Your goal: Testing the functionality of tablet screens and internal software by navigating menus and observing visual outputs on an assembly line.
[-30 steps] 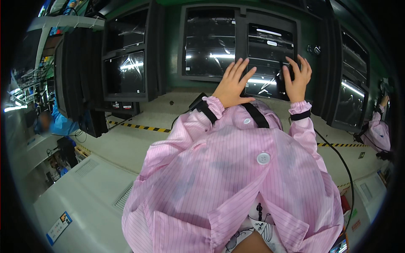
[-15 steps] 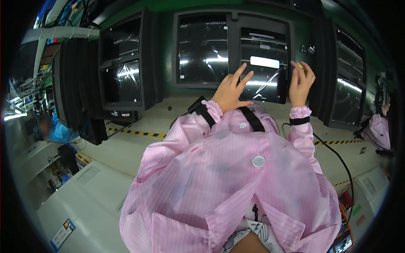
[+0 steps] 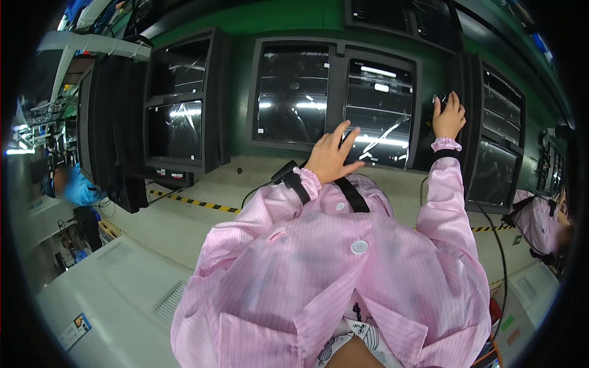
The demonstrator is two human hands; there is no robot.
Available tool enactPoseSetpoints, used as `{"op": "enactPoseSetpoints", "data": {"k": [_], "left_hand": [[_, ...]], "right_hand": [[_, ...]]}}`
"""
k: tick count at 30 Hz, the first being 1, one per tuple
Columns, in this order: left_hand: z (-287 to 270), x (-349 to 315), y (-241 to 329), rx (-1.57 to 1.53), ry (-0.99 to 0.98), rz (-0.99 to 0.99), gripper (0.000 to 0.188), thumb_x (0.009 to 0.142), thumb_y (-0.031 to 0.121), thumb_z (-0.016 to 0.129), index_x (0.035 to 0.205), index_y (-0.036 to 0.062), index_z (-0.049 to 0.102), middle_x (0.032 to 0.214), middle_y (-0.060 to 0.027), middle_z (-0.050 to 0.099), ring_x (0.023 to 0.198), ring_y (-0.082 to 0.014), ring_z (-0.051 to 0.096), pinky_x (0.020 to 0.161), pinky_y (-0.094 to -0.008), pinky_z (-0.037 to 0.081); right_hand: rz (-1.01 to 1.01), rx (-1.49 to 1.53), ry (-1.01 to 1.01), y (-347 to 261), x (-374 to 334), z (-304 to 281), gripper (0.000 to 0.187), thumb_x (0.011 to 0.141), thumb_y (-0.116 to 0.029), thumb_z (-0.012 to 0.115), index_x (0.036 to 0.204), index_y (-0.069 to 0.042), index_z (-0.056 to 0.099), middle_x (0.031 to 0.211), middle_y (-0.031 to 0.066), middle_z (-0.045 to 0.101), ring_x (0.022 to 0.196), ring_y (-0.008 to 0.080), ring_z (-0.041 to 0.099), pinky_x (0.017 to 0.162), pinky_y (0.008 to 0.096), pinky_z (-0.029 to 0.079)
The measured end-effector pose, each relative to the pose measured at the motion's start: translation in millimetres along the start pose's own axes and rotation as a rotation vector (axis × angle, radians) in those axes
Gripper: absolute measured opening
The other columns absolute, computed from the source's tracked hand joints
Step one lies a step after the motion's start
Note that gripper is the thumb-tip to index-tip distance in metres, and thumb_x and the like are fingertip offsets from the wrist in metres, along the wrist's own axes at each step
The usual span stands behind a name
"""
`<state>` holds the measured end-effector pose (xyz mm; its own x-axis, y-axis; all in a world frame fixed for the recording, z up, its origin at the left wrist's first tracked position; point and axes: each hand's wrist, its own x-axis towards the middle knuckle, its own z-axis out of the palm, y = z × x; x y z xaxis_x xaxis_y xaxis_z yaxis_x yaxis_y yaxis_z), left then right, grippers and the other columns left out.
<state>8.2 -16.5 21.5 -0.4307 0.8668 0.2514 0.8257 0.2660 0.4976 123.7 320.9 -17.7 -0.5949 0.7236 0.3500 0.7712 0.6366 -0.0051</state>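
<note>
A tablet point(image 3: 379, 113) with a lit dark screen lies in the right-hand recess of a black foam tray point(image 3: 336, 92). Its screen shows a few pale bars and ceiling-light reflections. My left hand point(image 3: 330, 154) is at the tablet's lower left corner, fingers spread, gripping nothing. Right of the tray, my right hand point(image 3: 450, 121) reaches forward, thumb and fingers apart, to small shiny pieces point(image 3: 440, 98) on the green surface. The fingers partly cover these pieces, and their kind is not clear. A second dark tablet-like panel point(image 3: 293, 92) fills the left recess.
More black trays with dark panels stand at the left point(image 3: 211, 104) and right point(image 3: 472, 122), and another panel point(image 3: 377, 13) lies at the back. A black cable point(image 3: 500, 245) hangs at my right. People in blue point(image 3: 83, 186) and pink point(image 3: 532, 221) clothing are at the sides.
My right hand has moved from beside the tablet, where it pinched a small yellowish thing, to the small pieces. My left hand has drawn back slightly. The tablet's large white box is gone.
</note>
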Motion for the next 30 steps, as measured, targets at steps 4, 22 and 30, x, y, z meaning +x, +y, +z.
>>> {"op": "enactPoseSetpoints", "data": {"k": [4, 22, 30], "left_hand": [[3, 21, 11, 0.053, 0.002, -0.206, 0.082, 0.072, 0.046, 0.075, 0.136, 0.0082, 0.04, 0.132, -0.0176, 0.041, 0.102, -0.0335, 0.056, 0.08, -0.0412, 0.05], [-107, -36, -104, 0.191, 0.313, -0.715, 0.029, 0.095, 0.024, 0.05, 0.106, -0.0027, 0.048, 0.088, -0.0276, 0.063, 0.084, -0.0466, 0.06, 0.068, -0.05, 0.047], [-105, -30, -106, -0.536, 0.556, -0.745, 0.036, 0.092, 0.025, 0.063, 0.114, -0.0015, 0.053, 0.095, -0.0063, 0.065, 0.085, -0.0128, 0.059, 0.075, -0.0272, 0.046]], "right_hand": [[-0.057, 0.358, 0.112, 0, -23, -19, 0.049, 0.09, -0.032, 0.06, 0.126, 0.0, 0.052, 0.13, 0.0163, 0.05, 0.115, 0.0342, 0.046, 0.097, 0.0437, 0.037], [0.172, 0.759, -0.248, -37, -82, -99, 0.027, 0.08, -0.009, 0.067, 0.098, 0.01, 0.062, 0.089, 0.0178, 0.063, 0.074, 0.0273, 0.065, 0.069, 0.031, 0.05], [0.46, 1.57, -0.226, -26, -38, -133, 0.038, 0.083, 0.0, 0.067, 0.12, 0.004, 0.057, 0.109, 0.0108, 0.064, 0.1, 0.0154, 0.061, 0.089, 0.0251, 0.045]]}}
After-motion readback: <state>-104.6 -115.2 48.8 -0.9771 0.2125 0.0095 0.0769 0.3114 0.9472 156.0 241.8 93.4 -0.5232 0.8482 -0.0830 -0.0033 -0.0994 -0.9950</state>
